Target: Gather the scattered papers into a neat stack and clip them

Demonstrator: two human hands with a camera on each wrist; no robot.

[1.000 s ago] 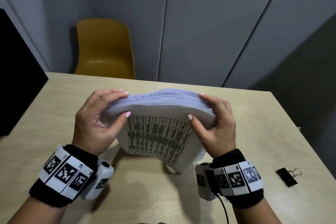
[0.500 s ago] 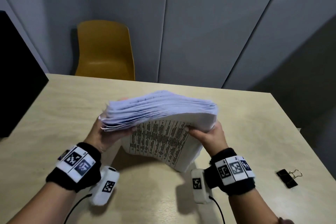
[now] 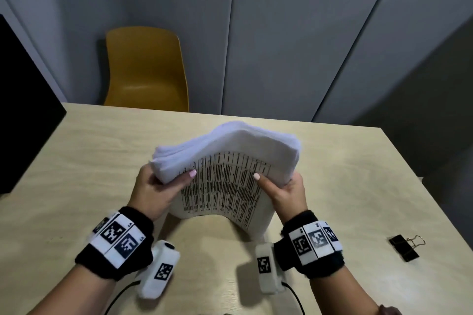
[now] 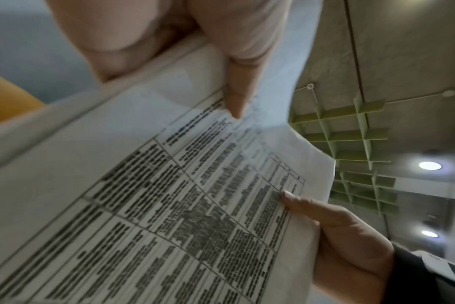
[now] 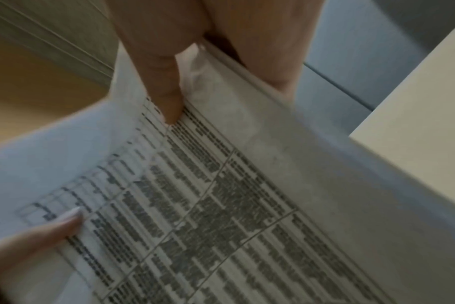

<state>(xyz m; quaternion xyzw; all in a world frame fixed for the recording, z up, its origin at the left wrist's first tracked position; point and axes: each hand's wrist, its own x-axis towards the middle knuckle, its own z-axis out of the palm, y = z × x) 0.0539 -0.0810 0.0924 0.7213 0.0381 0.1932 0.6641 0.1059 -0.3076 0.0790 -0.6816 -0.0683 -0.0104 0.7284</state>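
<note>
A thick stack of papers stands on its lower edge on the table, bowed upward, its printed table page facing me. My left hand grips the stack's left side with the thumb on the printed page. My right hand grips the right side the same way. The left wrist view shows the printed page under my left thumb; the right wrist view shows the same page under my right thumb. A black binder clip lies on the table at the right, apart from both hands.
A yellow chair stands behind the table's far edge. A dark screen rises at the left edge. Grey wall panels close the back. Cables run from the wrist cameras toward me.
Both hands slid from the stack's top edge down to its sides, fingers now behind the sheets. The stack rose a little and its top edge looks blurred.
</note>
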